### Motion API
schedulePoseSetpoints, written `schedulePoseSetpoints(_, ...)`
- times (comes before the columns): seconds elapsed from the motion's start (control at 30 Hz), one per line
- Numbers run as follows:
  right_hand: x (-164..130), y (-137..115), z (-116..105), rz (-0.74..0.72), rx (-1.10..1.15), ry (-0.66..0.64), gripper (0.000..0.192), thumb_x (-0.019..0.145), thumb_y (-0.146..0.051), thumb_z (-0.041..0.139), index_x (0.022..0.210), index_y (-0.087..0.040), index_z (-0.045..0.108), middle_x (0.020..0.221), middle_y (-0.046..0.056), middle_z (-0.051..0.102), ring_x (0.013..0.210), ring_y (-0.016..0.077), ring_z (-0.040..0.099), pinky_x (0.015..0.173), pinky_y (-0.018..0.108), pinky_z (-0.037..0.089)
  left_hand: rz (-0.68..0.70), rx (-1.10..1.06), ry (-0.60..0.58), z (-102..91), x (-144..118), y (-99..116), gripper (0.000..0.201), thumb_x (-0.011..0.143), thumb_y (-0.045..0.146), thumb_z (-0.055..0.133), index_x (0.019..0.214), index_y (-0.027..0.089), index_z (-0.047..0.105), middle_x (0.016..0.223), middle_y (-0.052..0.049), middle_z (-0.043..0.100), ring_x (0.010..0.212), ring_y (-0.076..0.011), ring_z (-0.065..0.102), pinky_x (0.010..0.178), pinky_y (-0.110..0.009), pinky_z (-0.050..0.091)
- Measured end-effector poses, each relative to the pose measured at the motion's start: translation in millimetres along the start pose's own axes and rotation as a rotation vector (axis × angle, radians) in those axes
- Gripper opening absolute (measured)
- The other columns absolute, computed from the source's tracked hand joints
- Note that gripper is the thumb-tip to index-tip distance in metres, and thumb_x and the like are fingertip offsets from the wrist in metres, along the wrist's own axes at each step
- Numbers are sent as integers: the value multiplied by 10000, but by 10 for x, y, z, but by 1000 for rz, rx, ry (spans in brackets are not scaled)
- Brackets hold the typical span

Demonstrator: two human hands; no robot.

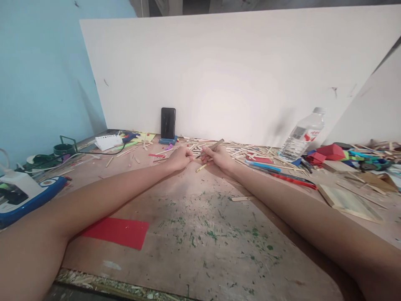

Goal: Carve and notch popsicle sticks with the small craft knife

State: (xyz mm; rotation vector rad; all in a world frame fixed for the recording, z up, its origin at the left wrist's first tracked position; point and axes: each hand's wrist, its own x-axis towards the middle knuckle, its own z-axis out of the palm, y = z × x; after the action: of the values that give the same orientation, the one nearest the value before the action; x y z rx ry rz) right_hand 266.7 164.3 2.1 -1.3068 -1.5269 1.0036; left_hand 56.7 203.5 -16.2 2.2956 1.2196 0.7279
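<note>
Far left: a white and blue device (28, 192) at the table edge; a red paper sheet (117, 232) flat on the paint-flecked wooden table (200, 251); behind, a black phone (168, 122) standing upright against the white board (238, 75). Centre: left hand (180, 159) curled loosely, fingertips pinching something too small to tell; forearm stretched straight across the table. Just right: right hand (219, 156) closed around a flat wooden stick (214, 146), long axis slanting, far end pointing up and right; pencil-like yellow stick (201, 168) lying below. Further right: scattered sticks, 1 clear water bottle (302, 134), red paper shapes (327, 154).
</note>
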Motion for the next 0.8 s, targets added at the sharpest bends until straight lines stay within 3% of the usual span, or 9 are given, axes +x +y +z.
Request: schedulePoseSetpoints(0.8, -48, -15, 50, -91, -60, 21, 345, 1050, -428, 707, 1293, -182, 684, 1253, 90, 718, 1023, 229, 730, 865, 425, 652, -28, -7, 17, -17, -21, 62, 343, 1057, 408, 708, 1293, 160, 687, 1296, -99, 704, 1117, -254, 715, 963, -460, 635)
